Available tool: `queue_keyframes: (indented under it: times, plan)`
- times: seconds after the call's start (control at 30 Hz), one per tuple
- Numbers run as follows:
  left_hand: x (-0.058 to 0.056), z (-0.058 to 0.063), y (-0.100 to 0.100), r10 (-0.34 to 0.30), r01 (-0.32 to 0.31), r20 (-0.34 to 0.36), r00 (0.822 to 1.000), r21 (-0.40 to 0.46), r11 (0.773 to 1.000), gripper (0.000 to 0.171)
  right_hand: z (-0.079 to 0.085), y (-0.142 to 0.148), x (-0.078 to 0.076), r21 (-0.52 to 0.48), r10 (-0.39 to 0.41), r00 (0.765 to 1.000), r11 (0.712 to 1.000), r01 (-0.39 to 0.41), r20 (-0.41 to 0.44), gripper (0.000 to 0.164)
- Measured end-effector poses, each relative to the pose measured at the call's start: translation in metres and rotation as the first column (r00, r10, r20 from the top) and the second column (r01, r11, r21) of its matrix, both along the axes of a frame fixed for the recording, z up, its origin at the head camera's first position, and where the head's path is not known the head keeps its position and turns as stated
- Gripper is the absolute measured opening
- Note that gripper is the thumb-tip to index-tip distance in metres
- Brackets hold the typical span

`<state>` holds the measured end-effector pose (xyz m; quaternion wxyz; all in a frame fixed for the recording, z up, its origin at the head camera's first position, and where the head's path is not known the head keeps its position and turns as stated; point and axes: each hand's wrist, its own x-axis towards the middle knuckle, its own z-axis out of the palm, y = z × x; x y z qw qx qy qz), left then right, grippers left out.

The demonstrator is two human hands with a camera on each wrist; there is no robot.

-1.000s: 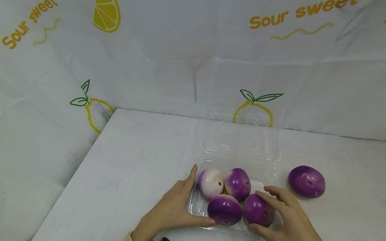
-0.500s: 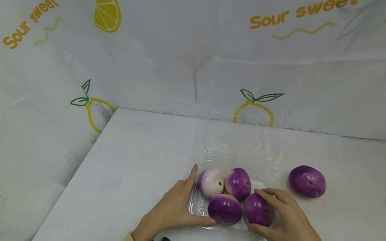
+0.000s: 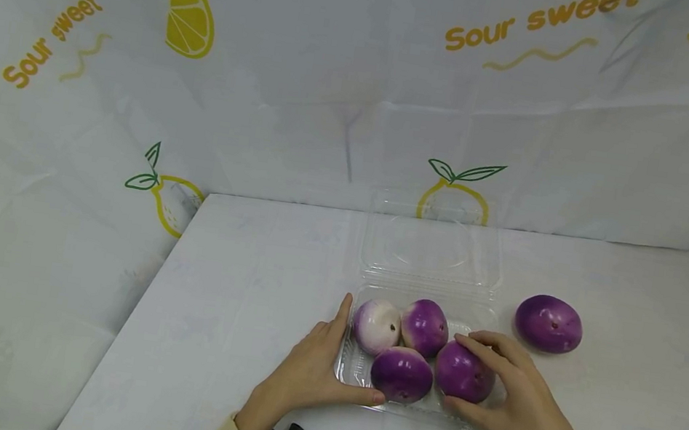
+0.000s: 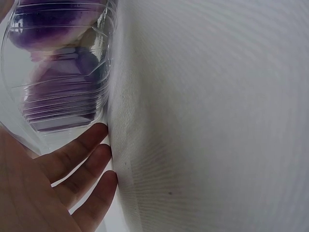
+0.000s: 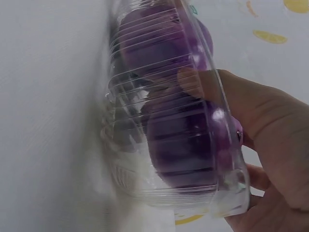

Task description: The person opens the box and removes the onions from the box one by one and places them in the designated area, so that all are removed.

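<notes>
Vegetable (image 3: 465, 373) sits in the right grip (image 3: 520, 398), inside clear container (image 3: 355, 371).

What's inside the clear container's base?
A mostly white vegetable, a rear purple one, a front purple one and a right purple one, gripped by the right hand. In the head view, they hide the base beneath.

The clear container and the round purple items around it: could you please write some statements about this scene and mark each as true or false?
1. The lid of the clear container is open. True.
2. The container holds six items. False: it holds four.
3. The right hand holds the front right item. True.
4. The left hand is above the lid. False: it is at the container's left side.
5. One purple item lies outside, right of the container. True.
6. The mostly white item is front right. False: it is back left.
</notes>
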<state>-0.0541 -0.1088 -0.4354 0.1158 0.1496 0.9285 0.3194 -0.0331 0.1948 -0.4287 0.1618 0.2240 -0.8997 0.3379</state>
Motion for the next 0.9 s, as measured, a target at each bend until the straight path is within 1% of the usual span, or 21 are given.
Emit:
queue_keyframes:
  times: [0.23, 0.4, 0.67, 0.8, 0.9]
  plan:
    - [0.000, 0.001, 0.000, 0.001, -0.001, 0.003, 1.000, 0.004, 1.000, 0.144, 0.009, 0.002, 0.000, -0.064, -0.004, 0.999, 0.998, 0.001, -0.049, 0.084]
    - [0.000, 0.001, 0.000, 0.002, -0.002, 0.009, 1.000, 0.008, 1.000, 0.144, 0.015, 0.007, -0.002, -0.099, -0.036, 0.996, 0.995, 0.029, -0.077, 0.086]
    - [0.000, 0.001, 0.000, 0.000, 0.000, 0.016, 1.000, 0.010, 1.000, 0.144, 0.027, 0.021, -0.003, -0.121, -0.146, 0.985, 0.983, 0.135, -0.089, 0.090]
    - [0.001, 0.001, 0.000, 0.000, 0.000, 0.015, 1.000, 0.006, 1.000, 0.144, 0.032, 0.030, -0.004, -0.159, -0.195, 0.975, 0.971, 0.176, -0.106, 0.089]
    - [0.000, 0.001, 0.000, -0.002, 0.001, 0.015, 1.000, 0.006, 1.000, 0.144, 0.036, 0.039, -0.006, -0.186, -0.243, 0.963, 0.958, 0.219, -0.117, 0.089]
